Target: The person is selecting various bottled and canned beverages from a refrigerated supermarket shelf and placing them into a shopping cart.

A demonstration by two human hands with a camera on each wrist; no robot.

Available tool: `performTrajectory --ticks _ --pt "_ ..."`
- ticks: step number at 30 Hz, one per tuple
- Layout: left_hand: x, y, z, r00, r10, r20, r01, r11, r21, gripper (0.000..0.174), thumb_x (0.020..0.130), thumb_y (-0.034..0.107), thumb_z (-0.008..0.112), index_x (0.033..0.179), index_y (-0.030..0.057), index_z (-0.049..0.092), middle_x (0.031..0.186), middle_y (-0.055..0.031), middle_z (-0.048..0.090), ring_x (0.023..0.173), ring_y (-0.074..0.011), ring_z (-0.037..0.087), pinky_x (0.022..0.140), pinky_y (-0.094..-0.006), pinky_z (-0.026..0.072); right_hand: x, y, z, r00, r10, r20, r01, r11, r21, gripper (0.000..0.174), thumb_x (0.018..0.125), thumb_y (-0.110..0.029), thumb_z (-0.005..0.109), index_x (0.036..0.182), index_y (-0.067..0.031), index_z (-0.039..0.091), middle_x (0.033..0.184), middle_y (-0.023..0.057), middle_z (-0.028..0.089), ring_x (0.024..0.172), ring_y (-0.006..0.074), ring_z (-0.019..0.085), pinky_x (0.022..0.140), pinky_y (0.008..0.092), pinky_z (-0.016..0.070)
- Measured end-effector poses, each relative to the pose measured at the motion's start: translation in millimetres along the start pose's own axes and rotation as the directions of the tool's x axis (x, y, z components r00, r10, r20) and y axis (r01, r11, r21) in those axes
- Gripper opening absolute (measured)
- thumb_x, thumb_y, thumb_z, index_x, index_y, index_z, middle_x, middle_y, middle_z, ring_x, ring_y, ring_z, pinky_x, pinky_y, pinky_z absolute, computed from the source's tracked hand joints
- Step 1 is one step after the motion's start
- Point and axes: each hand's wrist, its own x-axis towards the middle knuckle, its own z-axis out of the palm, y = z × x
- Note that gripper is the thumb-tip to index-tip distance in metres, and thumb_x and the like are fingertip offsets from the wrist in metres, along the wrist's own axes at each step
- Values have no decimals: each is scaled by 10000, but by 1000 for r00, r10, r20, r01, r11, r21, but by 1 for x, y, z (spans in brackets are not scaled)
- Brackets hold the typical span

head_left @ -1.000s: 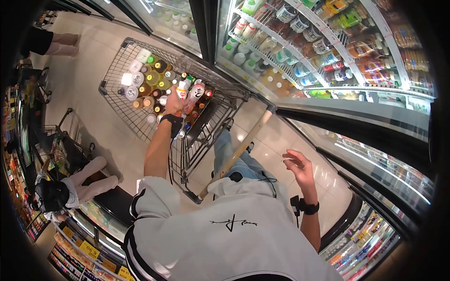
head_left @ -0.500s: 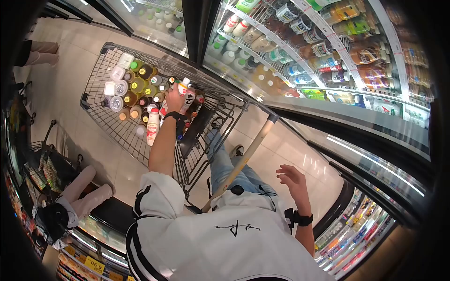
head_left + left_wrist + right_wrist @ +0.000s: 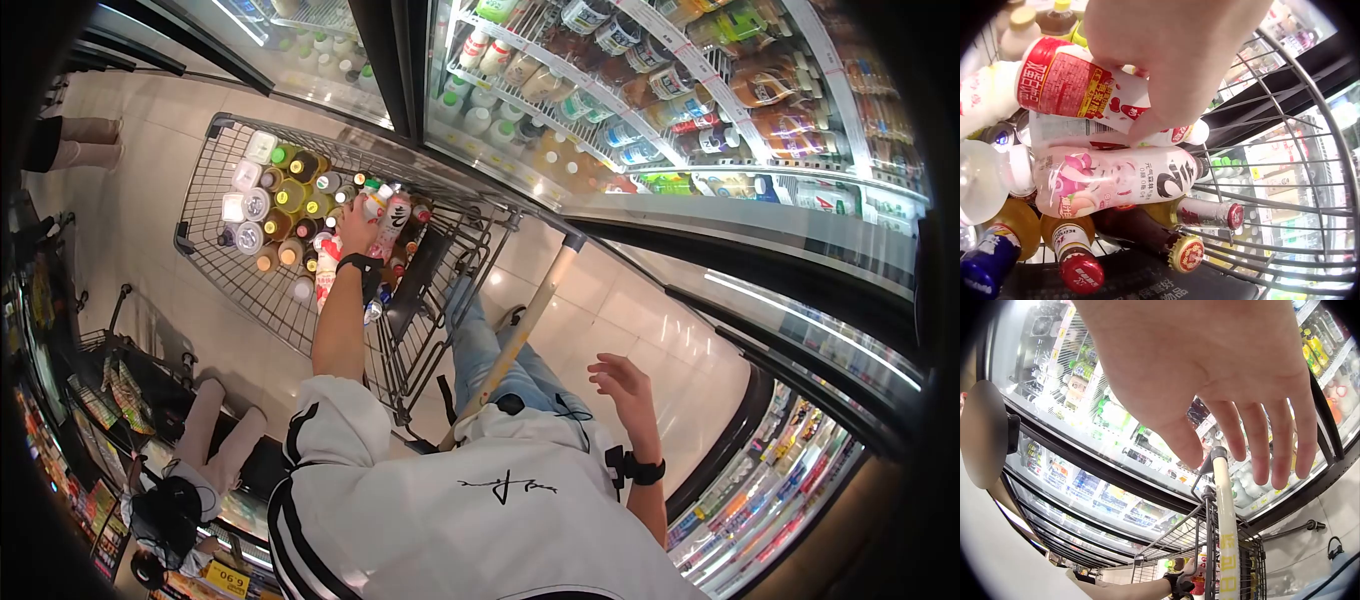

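red-and-white bottle gripped by left hand, in cart

left wrist view resolves its label and the pink bottle alongside. right hand wide, fingers apart; only right wrist view shows yellow lettering on the handle.

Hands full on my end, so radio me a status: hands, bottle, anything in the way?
Left hand: fingers on white-and-red bottle, in cart. Right hand: open, empty. Pink bottle close alongside, other bottles crowded around.
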Motion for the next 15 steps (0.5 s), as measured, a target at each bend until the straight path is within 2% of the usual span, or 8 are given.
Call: performTrajectory --ticks 1,3,4,6,8,11,13,15 --pt "0 -1 1 1000 0 1 0 1000 3 626 769 169 691 1358 192 481 1330 -193 509 1226 -468 484 984 -553 422 0 2 -1 1000 2 1 -2 1000 3 328 921 -71 641 1236 15 609 1065 115 711 963 162 660 800 287 514" --pt "3 0 3 997 0 -72 -8 995 -100 625 758 192 725 1330 102 488 1275 -229 557 1176 -455 534 953 -535 453 1 4 -1 1000 24 8 -24 1000 -10 326 923 -75 642 1235 14 608 1065 117 711 977 166 659 816 292 515" --pt "3 -1 4 998 1 -70 -8 995 -98 625 758 192 725 1330 102 488 1275 -229 557 1176 -455 534 953 -535 453 -1 5 -1 1000 26 8 -26 1000 -9 326 923 -75 642 1235 14 608 1065 117 711 977 166 659 816 292 515" --pt "3 -2 4 992 95 -81 -110 971 -212 665 733 217 772 1304 36 483 1194 -260 604 1103 -456 581 909 -522 484 -2 7 1 1000 5 17 -5 1000 -9 325 927 -79 643 1236 10 606 1072 117 709 980 169 658 824 295 513" --pt "1 -3 4 989 111 -99 -128 975 -183 716 712 229 811 1317 40 480 1162 -273 620 1052 -475 599 876 -523 501 -5 9 2 1000 0 24 0 1000 1 322 929 -80 642 1236 9 606 1075 117 709 980 169 658 827 296 512" --pt "-6 3 1 985 125 -121 -141 981 -133 640 734 250 812 1266 27 536 1130 -250 647 1040 -459 620 879 -504 505 -11 16 0 1000 -13 26 13 1000 17 319 932 -79 640 1237 7 605 1078 115 707 983 169 657 831 296 512" --pt "-10 6 -4 995 60 -74 -70 989 -129 716 734 240 814 1350 47 504 1245 -231 606 1149 -428 580 965 -484 474 -16 21 -2 1000 -20 24 19 999 27 318 933 -76 639 1238 6 605 1078 114 707 986 170 658 831 295 513" --pt "-19 13 -8 985 116 -131 -133 983 -128 740 735 214 811 1379 73 475 1286 -229 577 1182 -426 554 981 -494 460 -21 26 -2 1000 -13 19 13 1000 26 316 932 -69 641 1238 2 605 1078 115 707 999 171 658 838 296 516"
